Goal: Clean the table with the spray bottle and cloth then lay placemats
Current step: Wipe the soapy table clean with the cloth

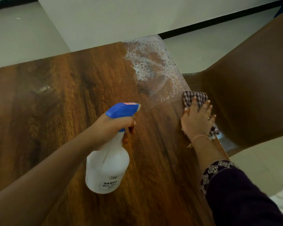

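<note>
A white spray bottle (107, 167) with a blue trigger head hangs above the dark wooden table (55, 98). My left hand (114, 126) grips its neck, with the nozzle pointing toward the far right corner. That corner is covered with wet foamy droplets (150, 66). My right hand (197, 119) presses flat on a checked purple-and-white cloth (194, 98) at the table's right edge, just below the wet patch. No placemats are in view.
A brown chair (252, 88) stands close against the table's right side. Pale tiled floor (23, 38) lies beyond the far edge, with a black skirting line along the wall. A small whitish smear (45, 88) marks the table's left part.
</note>
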The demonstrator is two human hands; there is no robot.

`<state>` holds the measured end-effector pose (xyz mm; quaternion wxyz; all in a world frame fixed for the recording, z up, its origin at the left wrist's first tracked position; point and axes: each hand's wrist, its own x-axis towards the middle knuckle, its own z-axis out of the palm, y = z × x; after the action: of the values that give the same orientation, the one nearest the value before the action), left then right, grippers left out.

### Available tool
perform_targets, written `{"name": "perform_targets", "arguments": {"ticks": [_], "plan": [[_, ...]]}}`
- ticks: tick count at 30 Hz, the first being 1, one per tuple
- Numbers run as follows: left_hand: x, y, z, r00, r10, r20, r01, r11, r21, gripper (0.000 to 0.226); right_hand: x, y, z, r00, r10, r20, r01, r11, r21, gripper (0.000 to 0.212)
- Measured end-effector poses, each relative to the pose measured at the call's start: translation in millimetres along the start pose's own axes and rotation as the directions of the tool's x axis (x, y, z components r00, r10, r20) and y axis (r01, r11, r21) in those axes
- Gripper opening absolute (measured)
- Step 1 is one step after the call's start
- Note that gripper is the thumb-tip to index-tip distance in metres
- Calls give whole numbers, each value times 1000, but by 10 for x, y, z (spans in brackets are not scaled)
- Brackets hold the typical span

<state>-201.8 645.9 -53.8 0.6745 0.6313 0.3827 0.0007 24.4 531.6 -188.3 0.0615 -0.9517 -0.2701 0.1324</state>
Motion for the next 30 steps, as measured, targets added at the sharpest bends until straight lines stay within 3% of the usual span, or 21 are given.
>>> {"name": "perform_targets", "arguments": {"ticks": [3,8,12,15,17,21,23,30], "plan": [[-43,-29,-48,1000,1,-4,-1,999,-34,35,-58,-40,14,999,-24,-48,24,1000,-4,57],[-32,-76,-122,999,-23,-41,21,999,-41,30,-310,-303,98,965,-257,-45,255,966,-50,60],[22,-4,-91,999,-6,-52,6,1000,-9,20,-632,-778,269,798,-600,60,601,799,2,58],[57,77,-53,999,11,-44,-10,1000,20,20,-528,-783,257,709,-698,100,702,712,-13,54],[78,93,-46,999,3,-46,-3,1000,12,19,-370,-629,215,718,-690,89,695,718,-47,54],[111,46,-85,997,-55,-60,56,998,7,17,21,-293,69,901,-433,12,433,900,-40,56],[111,24,-118,996,-69,-54,70,997,11,15,151,-214,6,951,-309,-16,308,950,-49,56],[133,91,-250,976,7,-217,6,998,55,15,161,-259,31,965,-257,-58,252,965,-77,56]]}}
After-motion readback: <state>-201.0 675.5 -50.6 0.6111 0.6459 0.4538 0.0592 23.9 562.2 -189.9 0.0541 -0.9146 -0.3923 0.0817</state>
